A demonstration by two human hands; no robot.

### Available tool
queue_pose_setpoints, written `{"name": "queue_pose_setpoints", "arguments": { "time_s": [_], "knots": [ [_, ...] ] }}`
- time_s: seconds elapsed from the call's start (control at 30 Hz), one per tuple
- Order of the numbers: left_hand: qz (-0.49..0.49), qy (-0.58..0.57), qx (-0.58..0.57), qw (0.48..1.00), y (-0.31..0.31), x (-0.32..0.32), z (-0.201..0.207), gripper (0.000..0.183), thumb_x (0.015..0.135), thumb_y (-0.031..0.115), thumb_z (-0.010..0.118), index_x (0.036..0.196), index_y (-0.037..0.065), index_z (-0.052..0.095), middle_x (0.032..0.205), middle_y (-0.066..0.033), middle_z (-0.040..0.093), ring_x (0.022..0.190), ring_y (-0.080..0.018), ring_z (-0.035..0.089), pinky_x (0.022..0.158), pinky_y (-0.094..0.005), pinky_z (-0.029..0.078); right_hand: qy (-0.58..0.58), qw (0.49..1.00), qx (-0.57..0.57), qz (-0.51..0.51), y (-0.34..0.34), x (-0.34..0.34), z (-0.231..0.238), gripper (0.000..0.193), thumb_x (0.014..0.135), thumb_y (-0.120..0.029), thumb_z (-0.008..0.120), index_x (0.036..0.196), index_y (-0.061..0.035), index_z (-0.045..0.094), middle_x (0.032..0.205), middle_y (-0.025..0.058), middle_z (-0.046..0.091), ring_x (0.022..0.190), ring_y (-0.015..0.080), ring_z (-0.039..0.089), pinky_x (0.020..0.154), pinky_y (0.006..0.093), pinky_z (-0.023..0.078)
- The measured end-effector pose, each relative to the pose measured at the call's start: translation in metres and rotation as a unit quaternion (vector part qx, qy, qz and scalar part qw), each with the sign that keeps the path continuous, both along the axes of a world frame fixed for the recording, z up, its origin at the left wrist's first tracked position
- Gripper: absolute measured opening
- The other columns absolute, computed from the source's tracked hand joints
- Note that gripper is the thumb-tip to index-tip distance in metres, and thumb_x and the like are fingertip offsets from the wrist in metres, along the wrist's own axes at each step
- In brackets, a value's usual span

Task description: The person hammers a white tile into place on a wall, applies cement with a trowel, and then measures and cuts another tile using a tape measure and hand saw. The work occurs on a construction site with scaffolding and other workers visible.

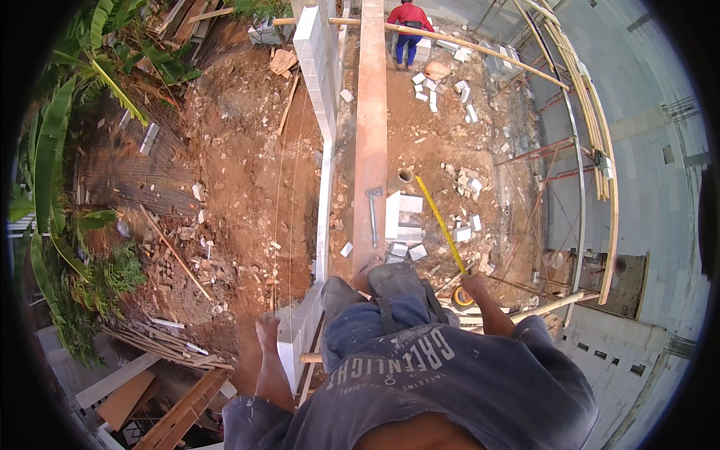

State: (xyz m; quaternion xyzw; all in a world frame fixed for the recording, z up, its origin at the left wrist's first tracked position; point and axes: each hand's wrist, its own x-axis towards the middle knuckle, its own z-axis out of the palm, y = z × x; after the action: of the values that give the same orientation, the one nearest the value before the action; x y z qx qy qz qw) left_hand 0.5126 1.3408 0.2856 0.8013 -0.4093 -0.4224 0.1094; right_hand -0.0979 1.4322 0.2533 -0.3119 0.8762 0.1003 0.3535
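Observation:
My right hand [474,285] is closed on a tape measure [463,298] with a round yellow-and-black case. Its yellow blade [441,223] runs out forward and slightly left, ending close to a round pipe-like opening [406,175]. Beside the pale block wall [291,354], my left hand [268,324] is raised with its fingers bunched. Whatever those fingers may hold is too small to make out; a thin string [282,176] passes close by. On the long plank [371,97] before my knees lies a hammer-like tool [373,217] with a metal head.
Pale blocks [405,214] lie below, right of the plank. Farther off, a person in red [409,15] bends over near more blocks. Bamboo poles [592,112] and scaffolding stand at right. Rubble, a banana plant [52,157] and stacked timber [169,412] are at left.

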Motion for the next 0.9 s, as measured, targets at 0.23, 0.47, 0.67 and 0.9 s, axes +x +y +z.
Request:
{"name": "queue_pose_setpoints", "arguments": {
  "time_s": [0.23,0.47,0.67,0.9],
  "knots": [
    [-0.050,0.023,0.053,0.997,-0.018,-0.013,-0.058,0.029,0.072,0.023,0.066,0.094,0.004,0.070,0.075,-0.0101,0.066,0.065,-0.0214,0.059,0.065,-0.0364,0.048,-0.004,0.988,0.030,0.149,0.011,-0.048,-0.041,0.045,0.086,-0.036,0.055,0.100,0.0055,0.065,0.102,0.0295,0.064,0.100,0.0455,0.060,0.086,0.0490,0.049],
    [-0.122,-0.002,0.055,0.991,-0.114,-0.038,-0.093,0.032,0.071,0.024,0.066,0.097,0.006,0.071,0.087,-0.0122,0.071,0.080,-0.0235,0.068,0.073,-0.0351,0.051,-0.014,0.994,0.085,0.072,0.014,-0.052,-0.068,0.040,0.087,-0.030,0.045,0.106,-0.0023,0.067,0.109,0.0274,0.062,0.106,0.0415,0.060,0.091,0.0479,0.048],
    [-0.100,-0.021,0.010,0.995,-0.234,-0.082,-0.097,0.018,0.071,0.018,0.061,0.078,0.002,0.068,0.068,-0.0091,0.063,0.068,-0.0152,0.061,0.064,-0.0323,0.047,-0.025,0.994,0.082,0.071,-0.067,-0.077,-0.087,0.043,0.086,-0.031,0.047,0.108,0.0007,0.065,0.105,0.0297,0.062,0.106,0.0409,0.060,0.092,0.0490,0.046],
    [-0.227,0.021,-0.050,0.972,-0.391,-0.192,-0.113,0.027,0.075,0.021,0.060,0.093,0.004,0.069,0.082,-0.0102,0.069,0.076,-0.0194,0.065,0.070,-0.0339,0.050,0.050,0.960,0.094,0.260,-0.240,-0.168,-0.065,0.027,0.088,-0.018,0.049,0.100,-0.0029,0.068,0.091,0.0207,0.068,0.087,0.0336,0.069,0.074,0.0435,0.056]
  ]
}}
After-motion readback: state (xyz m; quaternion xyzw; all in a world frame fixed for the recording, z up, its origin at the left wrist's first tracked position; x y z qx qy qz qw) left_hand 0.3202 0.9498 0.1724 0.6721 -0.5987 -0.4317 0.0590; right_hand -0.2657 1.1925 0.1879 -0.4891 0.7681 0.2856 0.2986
